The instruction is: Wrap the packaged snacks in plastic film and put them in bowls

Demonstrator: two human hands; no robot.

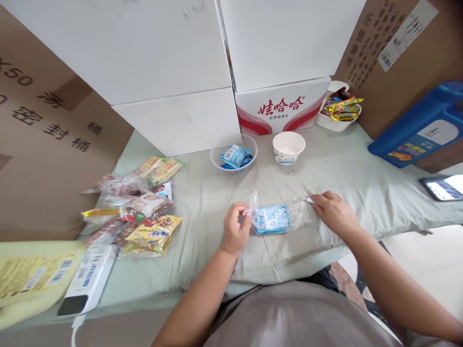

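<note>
— Left hand [236, 227]?
— Fingers closed, pinching the left end of a clear bag [297, 211].
— Right hand [334, 213]?
— Fingers curled, pinching the other end.
— And the bag?
— Flat on the cloth-covered desk [202, 193], stretched between both hands, with blue packets [271, 219] inside.

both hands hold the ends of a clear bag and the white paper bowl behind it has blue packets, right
No: the head view shows the white paper bowl empty; the blue packets are in the clear bowl beside it. The left hand and right hand hold the clear bag by its ends.
</note>
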